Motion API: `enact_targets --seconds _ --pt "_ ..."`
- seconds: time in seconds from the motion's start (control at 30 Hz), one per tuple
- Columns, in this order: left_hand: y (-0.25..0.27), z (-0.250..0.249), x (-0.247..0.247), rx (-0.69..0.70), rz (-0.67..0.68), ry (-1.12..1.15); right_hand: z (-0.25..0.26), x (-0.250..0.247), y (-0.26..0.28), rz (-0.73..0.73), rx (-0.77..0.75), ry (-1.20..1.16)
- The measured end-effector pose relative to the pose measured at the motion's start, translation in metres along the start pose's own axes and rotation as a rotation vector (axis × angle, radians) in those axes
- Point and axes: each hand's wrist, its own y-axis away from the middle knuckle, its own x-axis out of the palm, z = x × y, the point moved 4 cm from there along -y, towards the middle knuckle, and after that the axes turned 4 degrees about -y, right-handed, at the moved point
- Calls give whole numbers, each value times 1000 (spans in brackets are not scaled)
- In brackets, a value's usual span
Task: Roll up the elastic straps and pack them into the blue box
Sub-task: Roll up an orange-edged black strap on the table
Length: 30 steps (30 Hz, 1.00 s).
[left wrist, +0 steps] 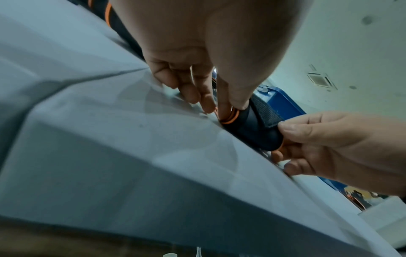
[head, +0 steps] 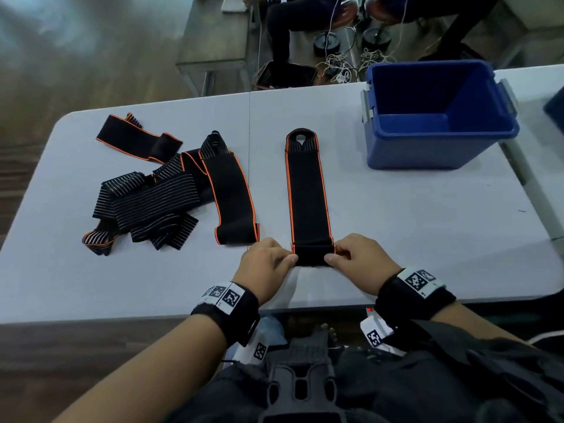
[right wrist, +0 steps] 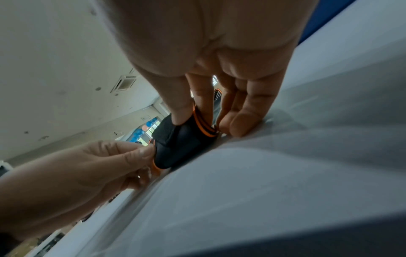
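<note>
A black elastic strap with orange edges (head: 308, 190) lies straight on the white table (head: 412, 227), its looped end far from me. Its near end is turned over into a small roll (head: 312, 254) (left wrist: 252, 127) (right wrist: 182, 144). My left hand (head: 268, 264) (left wrist: 219, 97) pinches the roll's left end between thumb and fingers. My right hand (head: 357, 257) (right wrist: 197, 107) pinches its right end the same way. The blue box (head: 439, 117) stands open at the far right, nothing seen inside it.
A tangle of several more black straps (head: 152, 193), some striped, lies on the left half of the table, one reaching near my left hand. Beyond the far edge are another table (head: 213, 41), cables and seated people. The table's near edge is just below my wrists.
</note>
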Motion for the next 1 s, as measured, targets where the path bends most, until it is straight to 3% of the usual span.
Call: enact_targets --seconds 0.4,0.53,0.63,0.8,1.0 --pt "-11 -10 -4 -159 -9 7 -3 0 -15 -67 137 4" --pt "-9 -10 -7 -185 -50 141 0 -1 -14 -35 107 -89" --pt "-12 -15 -7 -114 -49 138 -1 2 -17 -5 69 18" --pt "-11 -18 -5 92 -115 -71 0 0 -24 -82 33 68" --pt "-4 -27 -3 319 -96 -334 14 5 -21 -65 -163 262"
